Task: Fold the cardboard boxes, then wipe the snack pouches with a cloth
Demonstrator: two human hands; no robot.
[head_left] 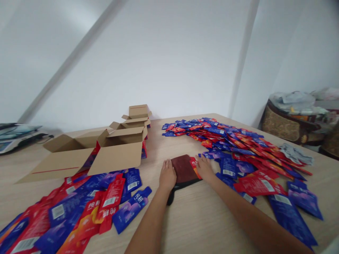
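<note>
A flat brown square thing with a black edge (pixel 182 169), perhaps a cloth pouch or bag, lies on the table in front of me. My left hand (pixel 168 174) grips its left edge, fingers close together; a black strip hangs out below that hand. At its right edge a red printed packet (pixel 194 163) shows in part, and the rest of that packet is hidden. My right hand (pixel 204 167) has its fingers closed on the packet's right side. A blue packet (pixel 212 154) lies just beyond my right hand.
A large heap of red and blue packets (pixel 233 139) spreads across the right of the table. More packets (pixel 69 208) lie at the front left. Open cardboard boxes (pixel 118 155) stand in a row behind them. A grey cloth (pixel 295 154) lies at the right edge.
</note>
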